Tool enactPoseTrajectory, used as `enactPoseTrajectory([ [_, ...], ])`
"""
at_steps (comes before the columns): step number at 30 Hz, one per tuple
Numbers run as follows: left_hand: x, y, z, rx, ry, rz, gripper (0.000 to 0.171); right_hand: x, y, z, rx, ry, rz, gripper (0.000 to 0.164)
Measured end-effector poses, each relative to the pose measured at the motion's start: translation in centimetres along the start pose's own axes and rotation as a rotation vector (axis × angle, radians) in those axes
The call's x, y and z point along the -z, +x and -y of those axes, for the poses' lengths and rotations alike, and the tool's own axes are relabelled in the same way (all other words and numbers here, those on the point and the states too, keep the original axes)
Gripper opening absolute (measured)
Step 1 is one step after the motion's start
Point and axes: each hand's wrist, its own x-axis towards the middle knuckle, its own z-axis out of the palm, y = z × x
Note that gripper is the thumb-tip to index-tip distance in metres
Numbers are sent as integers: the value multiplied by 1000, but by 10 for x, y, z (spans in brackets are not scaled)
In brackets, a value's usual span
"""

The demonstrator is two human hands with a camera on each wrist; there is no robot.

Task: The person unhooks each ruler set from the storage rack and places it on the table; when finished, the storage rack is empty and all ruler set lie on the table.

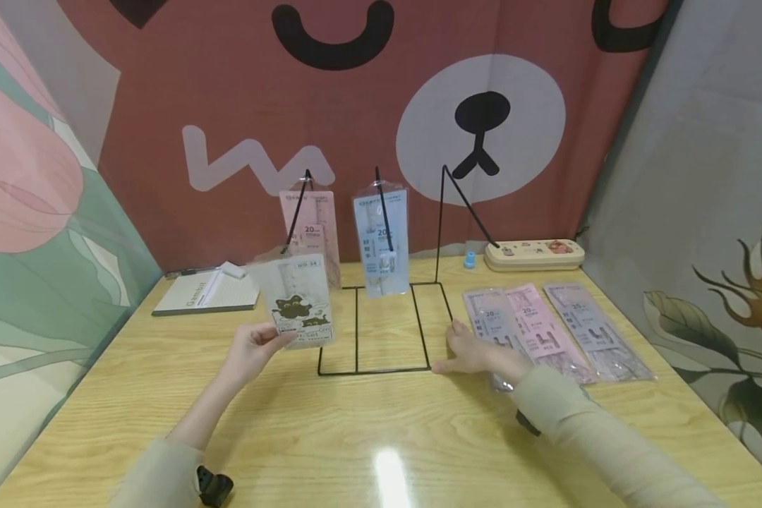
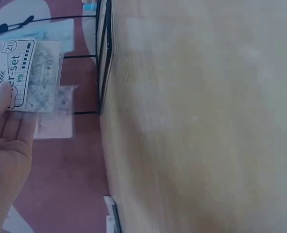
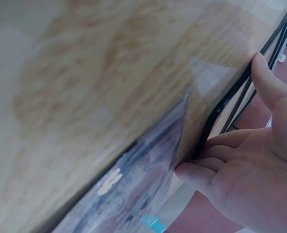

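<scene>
My left hand [image 1: 254, 347] pinches the lower edge of a clear ruler-set packet [image 1: 301, 310] with a dark cartoon animal on its card. The packet's top overlaps the front end of the left hook of a black wire display rack [image 1: 394, 370]. Behind it on that hook hangs a pink packet [image 1: 311, 212]; a blue packet [image 1: 381, 243] hangs on the middle hook. The right hook carries nothing. At the rack's front right corner, my right hand [image 1: 473, 351] holds the base wire, thumb on the front bar and fingers along the side bar [image 3: 216, 109].
Right of the rack lie a pink packet [image 1: 536, 328] and two greyish-purple packets, one [image 1: 597, 331] farther right. Behind them stand a cream pencil case [image 1: 533, 255] and a small blue pencil sharpener-like piece [image 1: 469, 260]. A notebook [image 1: 206, 291] with a white eraser-like block [image 1: 233, 269] lies at left.
</scene>
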Motion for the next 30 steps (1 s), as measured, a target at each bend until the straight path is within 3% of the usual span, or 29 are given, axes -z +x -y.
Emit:
enactPoseTrajectory([
  [5,15,-27,-12,-113,15,54,9,1,0,-1,-2,12,1,93],
  [8,31,-42,-18,-90,10,85,13,1,0,0,-3,16,0,93],
  [14,65,-63,-8,93,13,12,21,0,0,-1,3,18,2,93],
  [18,74,-67,3,281,65,-15,31,0,0,-2,-4,17,8,94],
  [22,69,-60,9,492,168,77,48,0,-1,-3,-12,13,14,94],
  [24,62,-54,11,571,158,131,50,0,-1,-2,-14,14,14,94],
  [28,49,-43,11,649,94,194,45,0,-1,-1,-17,19,15,94],
  [30,44,-39,11,661,115,204,43,0,-1,0,-16,20,14,94],
])
